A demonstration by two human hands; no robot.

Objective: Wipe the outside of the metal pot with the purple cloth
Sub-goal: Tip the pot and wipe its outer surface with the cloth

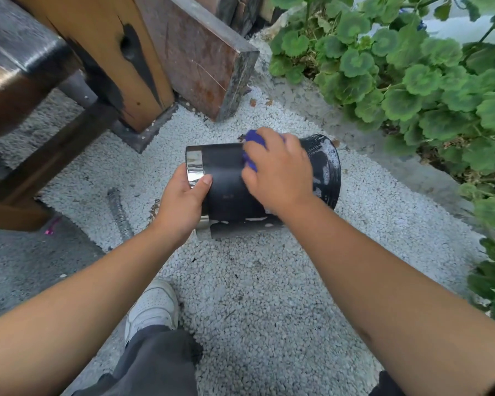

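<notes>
A dark metal pot (229, 181) is held on its side above white gravel, its shiny rim band to the left and its soapy, streaked base to the right. My left hand (183, 201) grips the rim end, thumb on the dark wall. My right hand (277, 170) holds a bunched purple cloth (253, 144) and presses it against the pot's upper side wall. Most of the cloth is hidden under my fingers.
White gravel (255, 295) covers the ground. A wooden post (103, 58) and a stone slab (200, 55) stand behind the pot. Green leafy plants (412, 75) fill the right side. A metal spring-like hose (119, 212) lies at left. My white shoe (152, 307) is below.
</notes>
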